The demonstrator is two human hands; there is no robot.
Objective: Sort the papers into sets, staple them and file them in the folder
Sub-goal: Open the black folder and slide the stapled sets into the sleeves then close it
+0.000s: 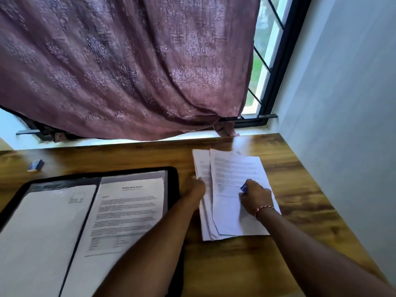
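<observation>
A loose pile of printed papers (pixel 233 168) lies fanned on the wooden desk (pixel 300 189) at the right. My left hand (pixel 194 187) holds the pile's left edge. My right hand (pixel 255 197) rests on top of the pile and grips a small blue stapler (pixel 243 187), mostly hidden by the fingers. To the left a black folder (pixel 172 179) lies open, with printed sheets (pixel 128 211) inside its clear sleeves. My left forearm crosses the folder's lower right corner.
A small blue box (pixel 36 165) sits near the desk's far left. A purple curtain (pixel 128 67) hangs over the window behind the desk. A white wall (pixel 342 103) borders the desk on the right.
</observation>
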